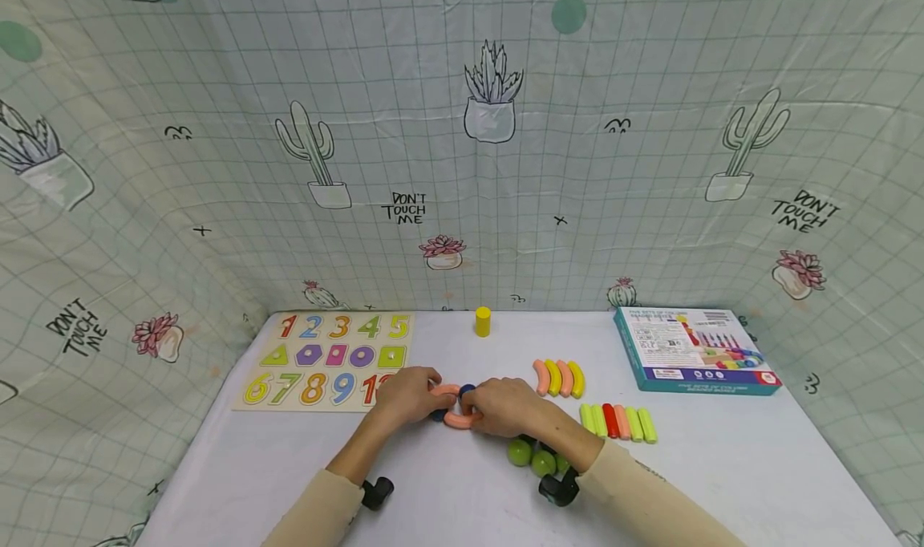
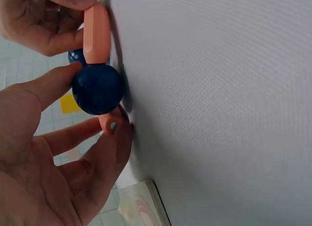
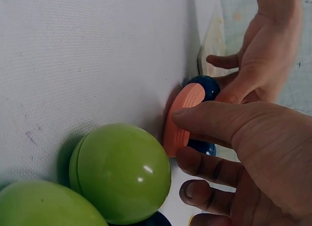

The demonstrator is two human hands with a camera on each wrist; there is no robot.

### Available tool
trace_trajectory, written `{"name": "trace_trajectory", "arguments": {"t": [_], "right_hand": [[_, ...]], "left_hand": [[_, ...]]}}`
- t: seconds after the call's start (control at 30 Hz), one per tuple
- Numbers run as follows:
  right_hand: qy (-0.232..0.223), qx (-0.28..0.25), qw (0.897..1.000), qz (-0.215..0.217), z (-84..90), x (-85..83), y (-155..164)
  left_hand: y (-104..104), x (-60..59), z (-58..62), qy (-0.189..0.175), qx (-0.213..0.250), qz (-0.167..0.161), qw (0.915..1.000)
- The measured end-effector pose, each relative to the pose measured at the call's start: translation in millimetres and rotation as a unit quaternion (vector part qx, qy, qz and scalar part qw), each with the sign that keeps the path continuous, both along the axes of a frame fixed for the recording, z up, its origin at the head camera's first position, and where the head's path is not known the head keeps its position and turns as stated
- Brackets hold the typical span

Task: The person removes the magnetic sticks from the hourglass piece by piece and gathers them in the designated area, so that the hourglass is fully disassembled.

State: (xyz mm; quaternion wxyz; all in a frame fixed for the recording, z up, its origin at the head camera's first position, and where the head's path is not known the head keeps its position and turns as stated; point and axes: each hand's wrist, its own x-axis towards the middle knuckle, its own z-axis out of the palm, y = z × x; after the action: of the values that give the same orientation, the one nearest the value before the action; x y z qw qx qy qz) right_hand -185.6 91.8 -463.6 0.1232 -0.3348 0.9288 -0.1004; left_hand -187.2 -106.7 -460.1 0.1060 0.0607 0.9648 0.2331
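In the head view, my left hand [image 1: 409, 395] and right hand [image 1: 508, 407] meet over a small group of curved pink rods and blue balls low on the table. My left thumb and fingers grip a blue ball [image 2: 98, 89] and the end of a pink rod with a hole [image 2: 107, 122]. Thumb and index finger of my right hand pinch the near curved pink rod [image 3: 180, 116], whose end touches that ball. Behind it, a second blue ball [image 2: 76, 55] is partly hidden. Green balls [image 3: 122, 172] lie beside my right hand.
Left stands a number-and-shape puzzle board [image 1: 325, 362]. A yellow cylinder [image 1: 483, 322] stands at the back. Right of my hands are pink and yellow curved rods [image 1: 559, 378], a row of short straight rods [image 1: 618, 423] and a teal-edged box [image 1: 693, 350].
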Motion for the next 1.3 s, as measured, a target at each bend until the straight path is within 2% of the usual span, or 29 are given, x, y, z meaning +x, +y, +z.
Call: {"name": "trace_trajectory", "arguments": {"t": [0.13, 0.3, 0.5, 0.67, 0.97, 1.3], "right_hand": [[0.004, 0.002, 1.0, 0.002, -1.4, -0.7, -0.3], [0.002, 0.006, 1.0, 0.005, -1.0, -0.1, -2.3], [-0.002, 0.008, 1.0, 0.001, -1.1, 0.7, -4.1], [-0.007, 0.004, 1.0, -0.001, -1.0, 0.4, -4.0], [-0.015, 0.007, 1.0, -0.008, -1.9, -1.4, -4.2], [-0.015, 0.009, 1.0, 0.008, -0.6, 0.0, -1.2]], "left_hand": [[1.2, 0.2, 0.1, 0.011, -0.006, 0.005, 0.9999], [3.9, -0.5, -3.1, 0.008, -0.006, 0.026, 0.9996], [5.5, -0.8, -6.6, 0.011, 0.0, 0.036, 0.9993], [4.1, 0.3, -7.3, 0.012, 0.001, 0.027, 0.9996], [-1.1, 3.9, -2.0, -0.026, 0.002, -0.021, 0.9995], [2.2, 6.3, 0.7, -0.03, -0.003, -0.015, 0.9994]]}}
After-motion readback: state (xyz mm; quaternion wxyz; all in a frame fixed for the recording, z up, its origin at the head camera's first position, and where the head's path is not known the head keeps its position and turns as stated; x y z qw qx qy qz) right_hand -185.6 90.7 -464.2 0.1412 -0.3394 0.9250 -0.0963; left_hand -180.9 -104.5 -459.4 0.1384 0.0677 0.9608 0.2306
